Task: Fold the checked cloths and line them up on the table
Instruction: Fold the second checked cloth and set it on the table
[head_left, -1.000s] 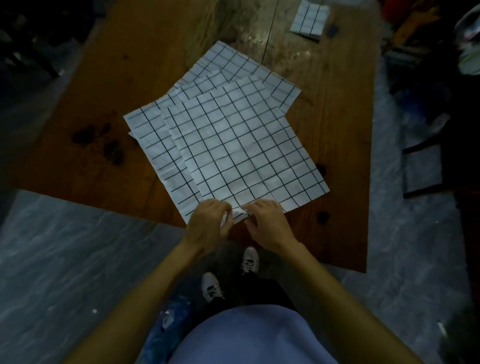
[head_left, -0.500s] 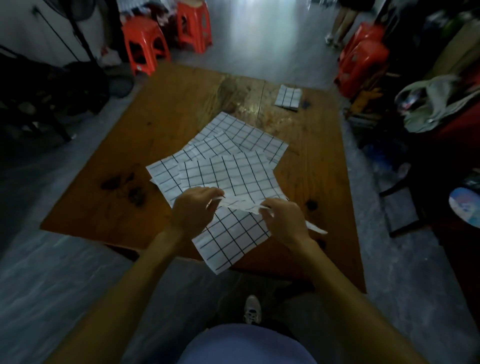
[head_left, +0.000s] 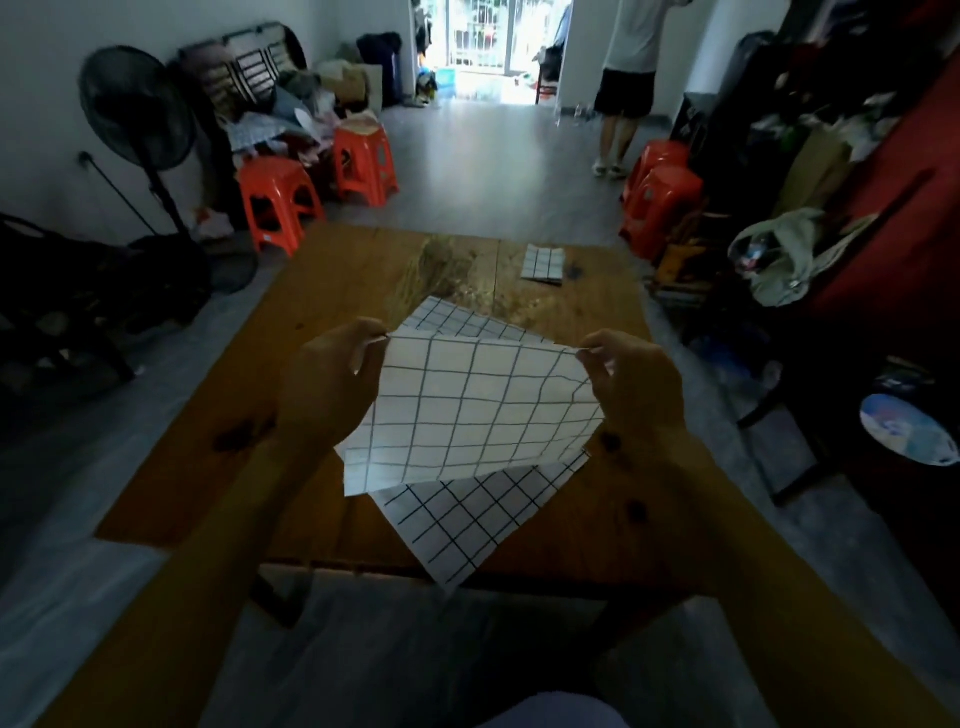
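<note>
A white cloth with a black grid (head_left: 467, 410) hangs in the air above the wooden table (head_left: 343, 270). My left hand (head_left: 327, 395) pinches its upper left corner and my right hand (head_left: 631, 387) pinches its upper right corner. Under it more checked cloths (head_left: 457, 525) lie flat and overlapping, one corner reaching over the near table edge and another (head_left: 457, 319) showing behind the raised cloth. A small folded checked cloth (head_left: 543, 264) lies at the table's far right.
Orange stools (head_left: 278, 200) stand beyond the far left corner and others (head_left: 657, 202) at the far right. A standing fan (head_left: 137, 119) is at the left wall. A person (head_left: 626, 78) stands in the back. Clutter fills the right side.
Both hands have lifted the top cloth off the pile and spread apart to its two upper corners. The camera has tilted up, so the room behind the table now shows.
</note>
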